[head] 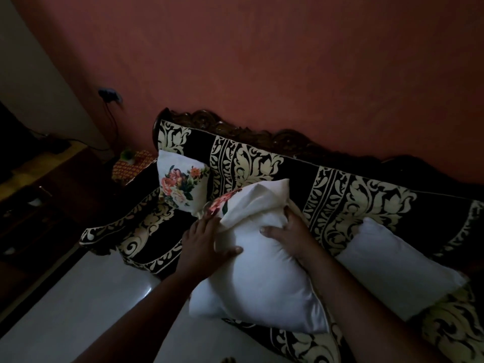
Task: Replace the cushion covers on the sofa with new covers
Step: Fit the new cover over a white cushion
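Cushion (262,273) white, plump (cover (251,203) bunched)

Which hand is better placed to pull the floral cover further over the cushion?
Probably the right hand: it grips bunched cover at the cushion's top. The left hand lies flatter against the side.

No text, label, brand, number or sign can be read anywhere in this dim view. The white cushion cover with the rose bouquet (180,184) carries a flower print only, and the black-and-cream throw over the sofa (340,195) shows leaf scrollwork, no letters. The small orange-patterned cloth beside the sofa arm (131,166) is too blurred to tell whether its marks are writing.
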`<state>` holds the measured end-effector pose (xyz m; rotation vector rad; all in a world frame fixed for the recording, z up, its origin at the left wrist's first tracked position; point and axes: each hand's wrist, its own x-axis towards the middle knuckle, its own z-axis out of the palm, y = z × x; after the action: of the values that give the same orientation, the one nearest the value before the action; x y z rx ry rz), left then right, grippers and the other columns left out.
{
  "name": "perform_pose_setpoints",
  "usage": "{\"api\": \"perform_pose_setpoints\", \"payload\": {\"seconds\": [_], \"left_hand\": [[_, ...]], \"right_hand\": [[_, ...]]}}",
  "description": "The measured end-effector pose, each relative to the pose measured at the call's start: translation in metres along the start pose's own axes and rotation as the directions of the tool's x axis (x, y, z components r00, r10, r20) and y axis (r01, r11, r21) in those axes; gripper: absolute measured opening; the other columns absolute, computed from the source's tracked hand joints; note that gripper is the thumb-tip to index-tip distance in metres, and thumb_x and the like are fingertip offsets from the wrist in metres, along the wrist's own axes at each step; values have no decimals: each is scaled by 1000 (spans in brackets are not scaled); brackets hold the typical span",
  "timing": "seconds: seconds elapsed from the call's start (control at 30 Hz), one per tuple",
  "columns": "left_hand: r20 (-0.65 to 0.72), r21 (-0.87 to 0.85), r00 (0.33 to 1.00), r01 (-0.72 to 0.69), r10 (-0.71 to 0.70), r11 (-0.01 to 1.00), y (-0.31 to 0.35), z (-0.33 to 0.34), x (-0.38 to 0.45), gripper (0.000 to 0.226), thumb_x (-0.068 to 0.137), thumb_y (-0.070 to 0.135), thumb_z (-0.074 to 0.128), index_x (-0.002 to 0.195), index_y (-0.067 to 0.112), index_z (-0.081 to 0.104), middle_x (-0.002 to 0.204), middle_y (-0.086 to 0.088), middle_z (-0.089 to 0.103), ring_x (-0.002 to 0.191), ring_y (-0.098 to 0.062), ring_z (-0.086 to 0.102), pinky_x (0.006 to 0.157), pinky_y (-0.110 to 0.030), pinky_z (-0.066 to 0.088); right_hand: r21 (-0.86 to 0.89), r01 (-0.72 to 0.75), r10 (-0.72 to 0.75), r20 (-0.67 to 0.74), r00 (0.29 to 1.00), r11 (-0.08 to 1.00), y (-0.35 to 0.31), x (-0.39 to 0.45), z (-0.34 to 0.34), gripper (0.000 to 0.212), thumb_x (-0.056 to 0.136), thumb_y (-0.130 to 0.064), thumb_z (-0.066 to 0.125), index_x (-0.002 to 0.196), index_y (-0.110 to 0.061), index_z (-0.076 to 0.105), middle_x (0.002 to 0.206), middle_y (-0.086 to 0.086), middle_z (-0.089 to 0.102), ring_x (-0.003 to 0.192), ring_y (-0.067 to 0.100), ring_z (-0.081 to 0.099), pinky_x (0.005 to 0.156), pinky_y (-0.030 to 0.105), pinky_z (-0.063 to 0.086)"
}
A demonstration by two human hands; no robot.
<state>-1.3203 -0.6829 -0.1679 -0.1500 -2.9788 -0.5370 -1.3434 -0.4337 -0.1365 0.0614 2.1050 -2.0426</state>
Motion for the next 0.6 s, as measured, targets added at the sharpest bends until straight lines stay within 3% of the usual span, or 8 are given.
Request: {"api": "perform_pose_setpoints", "payload": {"seconds": [0.13, 0.27, 0.33, 0.37, 0.43, 0.5, 0.6], "left_hand": [[-131, 63, 989, -57, 65, 996, -1, -10, 14, 94, 76, 94, 41, 137, 24, 49, 145, -4, 47, 134, -30, 42, 109, -52, 36], [-128, -142, 977, 150, -168, 978, -27, -5, 22, 91, 71, 83, 62, 139, 25, 47, 146, -7, 41, 133, -31, 42, 107, -53, 43], [53, -441, 930, 349, -364, 827, -43, 4, 23, 97, 68, 76, 76, 146, 29, 41, 150, -7, 42, 136, -29, 45, 109, -57, 44], [214, -630, 887, 446, -410, 635, -45, 3, 21, 101, 66, 75, 80, 148, 31, 41, 149, -8, 48, 134, -31, 50, 109, -58, 45], [595, -713, 753, 655, -280, 248, -33, -8, 10, 83, 76, 72, 74, 141, 24, 53, 134, -15, 65, 119, -36, 65, 102, -54, 52], [727, -654, 675, 736, -123, 174, -21, -23, 2, 52, 94, 54, 62, 133, 21, 61, 125, -16, 71, 112, -36, 69, 94, -47, 56], [659, -719, 747, 660, -89, 216, -14, -29, 1, 47, 92, 38, 70, 135, 21, 60, 121, -15, 73, 109, -36, 71, 93, -50, 56]], "right_hand": [[125, -33, 28, 46, 999, 992, -1, 2, -15, 52, 80, 3, 79, 126, -16, 62, 111, 3, 76, 105, 20, 71, 83, 28, 58], [231, -26, 23, 16, 1000, 973, 2, 7, -33, 61, 75, -5, 84, 131, -11, 61, 119, 12, 73, 109, 29, 70, 89, 40, 58], [276, -33, 34, 1, 999, 961, 6, 6, -41, 67, 73, -11, 83, 135, -8, 58, 123, 16, 70, 111, 33, 69, 90, 45, 58], [291, -41, 47, -12, 999, 956, 8, 6, -44, 66, 74, -11, 82, 135, -8, 57, 123, 16, 70, 111, 34, 69, 89, 45, 58], [315, -61, 77, -39, 996, 947, 14, 5, -52, 59, 78, -8, 80, 133, -9, 60, 122, 16, 71, 110, 35, 69, 88, 45, 59], [297, -79, 115, -104, 988, 952, 16, 5, -58, 47, 82, -9, 79, 127, -13, 64, 118, 13, 73, 107, 33, 70, 89, 44, 58], [36, -151, 156, -235, 959, 988, 17, 8, -67, 35, 86, -26, 80, 117, -22, 65, 115, 4, 73, 98, 18, 69, 88, 35, 54]]}}
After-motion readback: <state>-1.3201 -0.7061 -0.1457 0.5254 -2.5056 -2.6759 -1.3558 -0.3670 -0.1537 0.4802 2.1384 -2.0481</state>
